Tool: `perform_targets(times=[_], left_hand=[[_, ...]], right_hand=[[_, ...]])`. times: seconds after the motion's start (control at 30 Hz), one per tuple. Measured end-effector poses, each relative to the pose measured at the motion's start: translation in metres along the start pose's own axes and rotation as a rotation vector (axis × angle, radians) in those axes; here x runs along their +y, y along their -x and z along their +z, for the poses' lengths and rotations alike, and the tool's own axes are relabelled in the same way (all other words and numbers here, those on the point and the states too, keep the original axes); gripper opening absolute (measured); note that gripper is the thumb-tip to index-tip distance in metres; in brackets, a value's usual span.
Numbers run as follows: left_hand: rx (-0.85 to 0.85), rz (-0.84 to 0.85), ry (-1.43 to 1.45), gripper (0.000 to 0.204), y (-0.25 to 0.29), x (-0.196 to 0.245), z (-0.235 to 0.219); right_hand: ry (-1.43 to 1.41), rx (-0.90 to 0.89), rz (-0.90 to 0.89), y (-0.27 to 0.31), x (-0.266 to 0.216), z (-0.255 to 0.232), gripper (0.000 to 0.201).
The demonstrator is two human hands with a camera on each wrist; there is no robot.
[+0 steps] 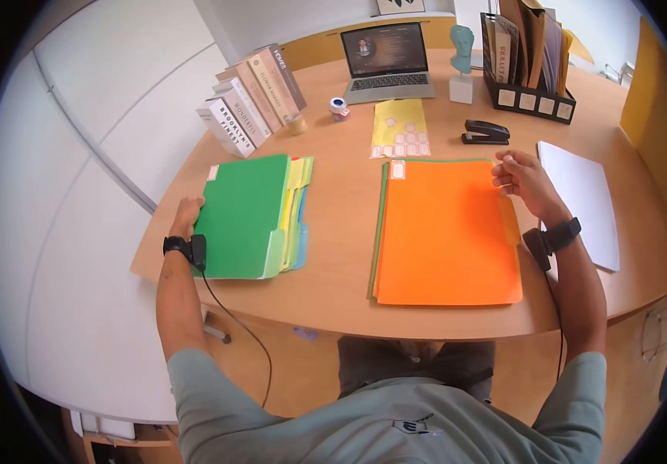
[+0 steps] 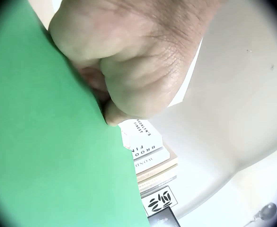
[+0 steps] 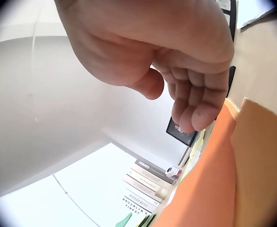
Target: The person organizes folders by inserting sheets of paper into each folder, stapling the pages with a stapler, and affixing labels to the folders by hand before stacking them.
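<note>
At the left of the head view, my left hand (image 1: 188,215) holds the left edge of a green file folder (image 1: 245,209), the top one of a stack. In the left wrist view the fingers are bent against the folder's edge, and the fingertips are partly hidden. Yellow, light green and blue tabbed folders (image 1: 296,216) stick out beneath it on the right. My right hand (image 1: 530,184) is raised by the upper right corner of an orange folder (image 1: 449,240), fingers loosely curled with nothing in them. A green folder edge shows under the orange one, and a white label (image 1: 398,170) is on its corner.
A yellow sheet with stickers (image 1: 401,127), a black stapler (image 1: 486,132) and a tape roll (image 1: 338,108) lie behind the folders. White paper (image 1: 581,205) is on the right. Books (image 1: 252,100), a laptop (image 1: 386,62), a bust (image 1: 462,66) and a file holder (image 1: 530,100) stand farther back.
</note>
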State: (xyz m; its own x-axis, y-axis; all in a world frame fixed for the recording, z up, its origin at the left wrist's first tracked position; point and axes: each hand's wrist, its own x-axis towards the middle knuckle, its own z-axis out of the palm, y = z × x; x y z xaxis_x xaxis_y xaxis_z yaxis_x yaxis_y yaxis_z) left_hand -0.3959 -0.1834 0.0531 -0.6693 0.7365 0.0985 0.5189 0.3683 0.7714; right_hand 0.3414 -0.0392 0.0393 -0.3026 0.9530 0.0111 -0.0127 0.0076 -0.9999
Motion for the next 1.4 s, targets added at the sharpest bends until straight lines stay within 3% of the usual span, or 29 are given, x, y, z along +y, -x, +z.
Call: perform_targets(times=[0.07, 0.17, 0.27, 0.33, 0.37, 0.43, 0.5, 0.6, 0.73, 0.97, 1.1, 1.27, 1.3, 1.33, 1.4], left_hand=[[-0.049, -0.042, -0.166, 0.027, -0.005, -0.001, 0.002], [-0.111, 0.173, -0.736, 0.031, -0.048, -0.023, 0.007], [0.111, 0.400, -0.378, 0.032, -0.022, 0.045, 0.059], [-0.168, 0.351, 0.228, 0.032, -0.003, 0.104, 0.114], [-0.412, 0.295, 0.540, 0.033, 0.009, 0.130, 0.143], [-0.642, 0.472, 0.579, 0.034, 0.084, 0.204, 0.190], [-0.840, 0.453, 0.801, 0.032, 0.103, 0.229, 0.247], [-0.947, 0.440, 0.907, 0.029, 0.128, 0.248, 0.309], [-0.963, 0.365, 0.933, 0.029, 0.137, 0.237, 0.356], [-0.911, 0.358, 1.025, 0.036, 0.139, 0.220, 0.364], [-0.823, 0.292, 1.167, 0.036, 0.136, 0.216, 0.368], [-0.702, 0.208, 1.348, 0.036, 0.141, 0.229, 0.359], [-0.774, 0.242, 1.416, 0.031, 0.134, 0.224, 0.359], [-0.905, 0.153, 1.488, 0.031, 0.142, 0.230, 0.346], [-0.988, 0.150, 1.523, 0.031, 0.143, 0.230, 0.337]], right_hand=[[0.007, 0.003, 0.002, 0.000, 0.002, -0.001, 0.029], [0.022, 0.056, 0.003, -0.001, 0.004, -0.009, 0.031], [-0.042, 0.037, 0.048, 0.005, -0.009, -0.012, 0.034], [-0.026, 0.051, 0.080, 0.010, -0.018, -0.011, 0.035], [-0.023, 0.051, 0.094, 0.012, -0.019, -0.010, 0.036], [-0.050, 0.036, 0.130, 0.014, -0.017, -0.015, 0.038], [-0.065, 0.021, 0.153, 0.015, -0.014, -0.017, 0.040], [-0.065, 0.004, 0.166, 0.018, -0.012, -0.017, 0.042], [-0.064, -0.007, 0.163, 0.020, -0.013, -0.013, 0.044], [-0.158, 0.086, 0.165, 0.022, -0.013, 0.002, 0.040], [-0.338, -0.069, 0.059, 0.013, -0.027, 0.009, 0.034], [-0.375, -0.251, -0.095, 0.002, -0.075, 0.078, 0.037], [-0.331, -0.309, -0.139, 0.006, -0.086, 0.096, 0.041], [-0.286, -0.366, -0.183, 0.009, -0.093, 0.113, 0.044], [-0.096, -0.494, -0.229, 0.006, -0.092, 0.137, 0.049]])
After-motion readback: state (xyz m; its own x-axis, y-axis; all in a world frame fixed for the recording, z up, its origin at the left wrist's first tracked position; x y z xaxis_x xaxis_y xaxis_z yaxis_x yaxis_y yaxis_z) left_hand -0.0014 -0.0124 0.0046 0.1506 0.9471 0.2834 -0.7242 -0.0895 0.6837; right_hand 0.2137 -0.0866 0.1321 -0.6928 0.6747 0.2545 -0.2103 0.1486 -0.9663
